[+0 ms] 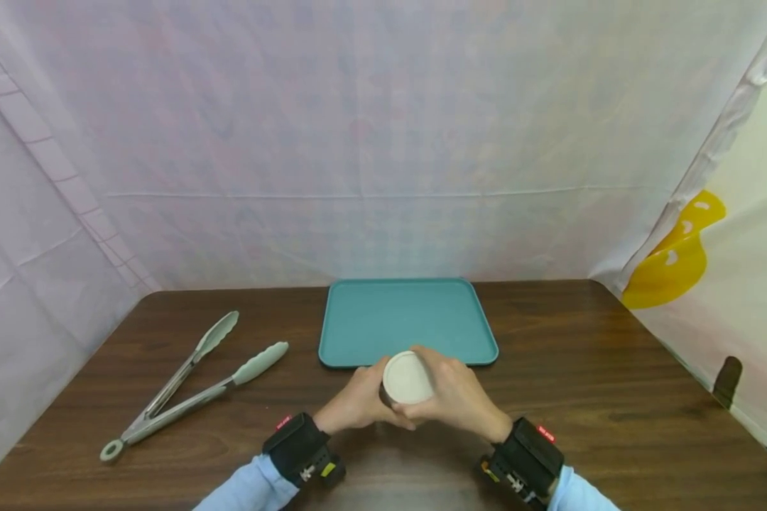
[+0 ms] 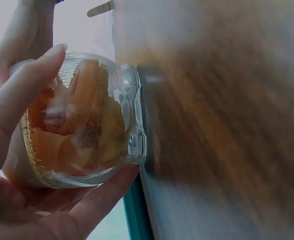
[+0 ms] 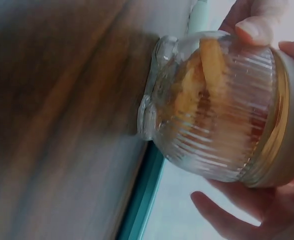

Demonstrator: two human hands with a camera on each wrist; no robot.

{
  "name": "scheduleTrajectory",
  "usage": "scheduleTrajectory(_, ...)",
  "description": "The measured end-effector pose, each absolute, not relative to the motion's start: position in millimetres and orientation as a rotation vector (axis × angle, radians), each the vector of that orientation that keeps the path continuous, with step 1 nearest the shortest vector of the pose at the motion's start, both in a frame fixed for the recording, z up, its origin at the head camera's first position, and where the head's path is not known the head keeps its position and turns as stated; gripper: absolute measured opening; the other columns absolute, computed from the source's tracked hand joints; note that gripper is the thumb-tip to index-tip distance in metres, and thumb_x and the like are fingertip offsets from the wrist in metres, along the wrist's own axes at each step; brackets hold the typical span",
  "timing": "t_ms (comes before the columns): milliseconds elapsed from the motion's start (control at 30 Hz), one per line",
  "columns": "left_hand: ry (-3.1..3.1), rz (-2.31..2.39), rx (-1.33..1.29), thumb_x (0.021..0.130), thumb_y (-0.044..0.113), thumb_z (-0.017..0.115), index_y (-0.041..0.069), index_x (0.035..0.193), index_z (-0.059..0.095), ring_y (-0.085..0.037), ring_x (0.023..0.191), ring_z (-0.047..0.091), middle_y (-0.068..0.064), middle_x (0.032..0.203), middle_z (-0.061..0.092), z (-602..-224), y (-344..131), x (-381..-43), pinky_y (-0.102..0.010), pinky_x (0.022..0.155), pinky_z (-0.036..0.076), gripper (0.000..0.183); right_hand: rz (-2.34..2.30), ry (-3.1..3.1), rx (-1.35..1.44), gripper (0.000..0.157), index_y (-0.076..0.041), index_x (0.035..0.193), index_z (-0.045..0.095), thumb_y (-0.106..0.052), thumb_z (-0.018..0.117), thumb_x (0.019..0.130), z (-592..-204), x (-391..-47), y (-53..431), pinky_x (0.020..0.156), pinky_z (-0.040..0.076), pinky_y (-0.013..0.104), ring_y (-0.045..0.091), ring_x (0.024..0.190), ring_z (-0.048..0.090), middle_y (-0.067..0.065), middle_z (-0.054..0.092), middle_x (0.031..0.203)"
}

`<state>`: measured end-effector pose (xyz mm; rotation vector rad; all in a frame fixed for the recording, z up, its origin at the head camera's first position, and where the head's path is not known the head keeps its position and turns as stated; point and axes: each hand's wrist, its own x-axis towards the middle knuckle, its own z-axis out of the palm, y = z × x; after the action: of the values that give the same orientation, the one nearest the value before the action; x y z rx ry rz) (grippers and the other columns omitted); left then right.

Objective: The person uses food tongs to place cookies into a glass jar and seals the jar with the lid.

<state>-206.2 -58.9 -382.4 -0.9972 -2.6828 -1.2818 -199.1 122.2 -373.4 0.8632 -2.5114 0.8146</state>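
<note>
A ribbed glass jar with a whitish lid (image 1: 408, 377) is upright between both hands, in front of the tray. Orange and yellow pieces fill the jar (image 2: 82, 125), and its base has small glass feet. My left hand (image 1: 361, 399) holds the jar's left side, thumb on the glass and fingers around the other side. My right hand (image 1: 457, 399) grips around the lid and upper part of the jar (image 3: 212, 110) from the right. The feet are at the tabletop; whether they touch it I cannot tell.
A teal tray (image 1: 409, 312) lies at the back middle of the dark wooden table (image 1: 613, 397). Spread tongs (image 1: 185, 407) with pale green tips lie at the left. White cloth (image 1: 358, 142) hangs behind and along the sides.
</note>
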Motion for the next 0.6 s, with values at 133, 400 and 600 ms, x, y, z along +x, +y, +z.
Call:
scheduleTrajectory(133,-2.711,-1.307,-0.993,0.055,0.029,0.085,0.005,0.128,0.041,-0.024,0.099,0.055,-0.009,0.112,0.056,-382,-59,-207,-0.032,0.081,0.045,0.088,0.827,-2.559,0.772,0.075,0.000,0.117,0.052,-0.047,0.074,0.062,-373,-195,120,0.056,0.047,0.022,0.018,0.076,0.061,0.009,0.062,0.099)
scheduleTrajectory(400,-2.767,-1.300,-1.008,0.057,0.030,0.083,0.005,0.131,0.039,-0.025,0.101,0.054,-0.010,0.115,0.054,-381,-62,-208,-0.034,0.081,0.045,0.089,0.903,-2.633,0.846,0.082,0.005,0.124,0.044,-0.047,0.072,0.067,-371,-195,121,0.062,0.048,0.024,0.019,0.086,0.058,0.012,0.057,0.107)
scheduleTrajectory(600,-2.799,-1.281,-1.029,0.059,0.031,0.083,0.004,0.132,0.036,-0.026,0.105,0.053,-0.011,0.119,0.052,-380,-61,-211,-0.036,0.085,0.044,0.091,1.088,-2.714,1.087,0.092,-0.006,0.139,0.026,-0.042,0.074,0.069,-366,-206,136,0.079,0.046,0.036,0.024,0.113,0.045,0.013,0.039,0.133)
